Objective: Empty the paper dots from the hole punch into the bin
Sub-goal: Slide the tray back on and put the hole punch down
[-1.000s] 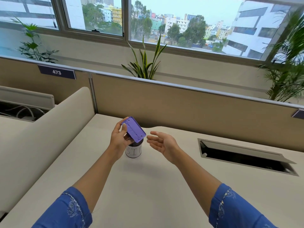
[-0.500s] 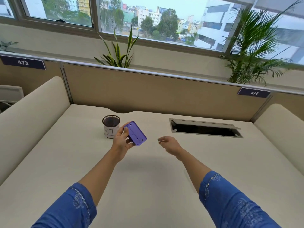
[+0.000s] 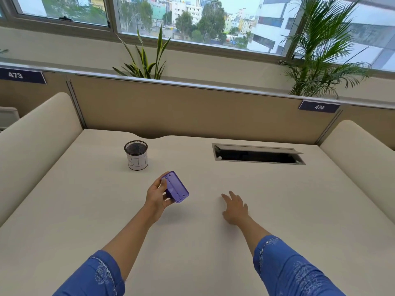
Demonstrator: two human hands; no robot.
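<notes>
The left hand [image 3: 157, 196] grips a smooth purple plastic hole punch [image 3: 175, 186], base up. The right hand [image 3: 235, 208] lies spread and empty. A round mesh bin [image 3: 136, 155] stands at eleven o'clock.

One head-worn wide-angle view, looking forward and down across a desk.

The camera sits above and behind the person's forearms, which enter from the bottom edge, so the left hand [image 3: 157, 197] and right hand [image 3: 235, 207] fall in the lower middle, fairly near the lens. It faces the far partition [image 3: 192, 110] and the windows [image 3: 192, 20] beyond, which fill the top of the frame and bow with wide-angle distortion. The desk [image 3: 192, 242] spreads across the whole width, its padded side dividers showing at both edges. There is a single view, so nothing is shared between cameras.
</notes>
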